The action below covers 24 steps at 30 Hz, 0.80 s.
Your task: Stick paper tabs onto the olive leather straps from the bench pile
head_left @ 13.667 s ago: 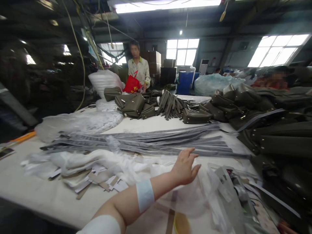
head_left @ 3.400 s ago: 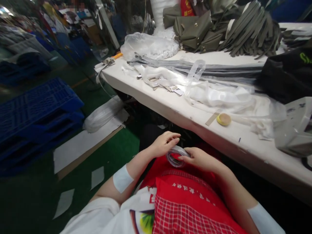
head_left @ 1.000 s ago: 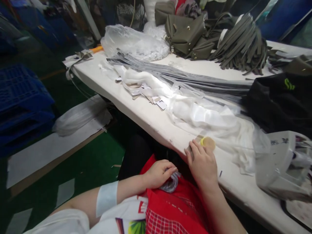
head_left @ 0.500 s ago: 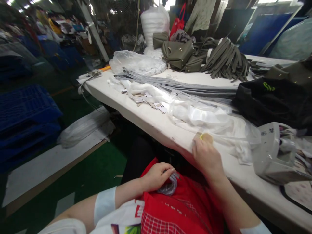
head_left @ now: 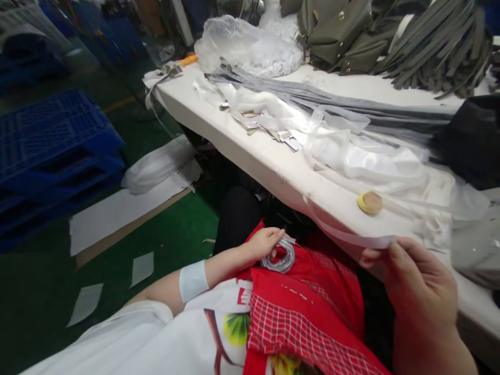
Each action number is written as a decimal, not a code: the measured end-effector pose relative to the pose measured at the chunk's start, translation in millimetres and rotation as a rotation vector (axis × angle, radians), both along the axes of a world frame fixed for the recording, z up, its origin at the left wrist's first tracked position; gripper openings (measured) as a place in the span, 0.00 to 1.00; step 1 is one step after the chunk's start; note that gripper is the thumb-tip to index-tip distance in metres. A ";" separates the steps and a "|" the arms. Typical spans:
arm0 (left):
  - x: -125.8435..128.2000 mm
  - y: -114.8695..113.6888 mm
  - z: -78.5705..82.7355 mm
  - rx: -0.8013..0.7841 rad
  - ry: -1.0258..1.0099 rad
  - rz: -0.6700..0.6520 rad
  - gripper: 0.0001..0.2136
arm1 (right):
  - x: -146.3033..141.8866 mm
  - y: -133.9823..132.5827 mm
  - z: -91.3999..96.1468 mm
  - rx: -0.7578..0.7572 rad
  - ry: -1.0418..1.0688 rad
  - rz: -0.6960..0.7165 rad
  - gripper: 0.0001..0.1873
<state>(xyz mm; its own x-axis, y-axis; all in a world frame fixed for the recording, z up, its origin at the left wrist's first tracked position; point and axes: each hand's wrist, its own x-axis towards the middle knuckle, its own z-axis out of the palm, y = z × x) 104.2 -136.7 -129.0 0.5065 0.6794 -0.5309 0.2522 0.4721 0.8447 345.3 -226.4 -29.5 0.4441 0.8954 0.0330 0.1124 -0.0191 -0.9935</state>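
Observation:
My left hand rests on my lap, fingers curled on a small roll of clear tape that lies on a red checked apron. My right hand is raised in front of the table edge, pinching the free end of a pale strip of tape. The strip runs from my fingers back to the white table's edge. A small yellow round piece lies on the table just beyond my right hand.
Crumpled white plastic sheeting, long grey straps, olive bags and a black cloth cover the table. Blue plastic pallets and cardboard sheets lie on the green floor at left.
My right hand left the table edge by the yellow piece and drew back toward me, pulling a strip of tape. The left hand stayed on the roll. The view tilted down.

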 end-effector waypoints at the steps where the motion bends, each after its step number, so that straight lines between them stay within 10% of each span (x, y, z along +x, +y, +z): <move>1: -0.2 1.0 -1.1 -0.016 0.007 -0.003 0.23 | 1.3 0.5 0.4 0.015 0.032 -0.042 0.07; 10: 5.6 4.3 -16.5 0.013 -0.021 -0.077 0.28 | 3.2 20.2 24.5 0.150 -0.117 -0.417 0.11; 15: 8.6 5.8 -17.3 0.042 -0.018 -0.090 0.29 | 17.0 56.0 22.8 0.209 -0.725 -0.178 0.13; 21: 4.2 9.4 -25.7 0.111 -0.037 -0.083 0.28 | 80.0 95.8 -35.1 0.201 -1.499 0.298 0.21; 24: 1.3 19.5 -28.3 0.153 -0.085 -0.161 0.21 | 93.3 103.4 -48.6 0.117 -1.677 0.274 0.27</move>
<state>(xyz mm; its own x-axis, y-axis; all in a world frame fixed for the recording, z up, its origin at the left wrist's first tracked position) 105.5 -117.2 -157.4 0.6531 0.6557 -0.3788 0.2384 0.2966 0.9247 438.5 -123.0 -78.1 -0.2993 0.8931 0.3359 0.9474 0.2364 0.2156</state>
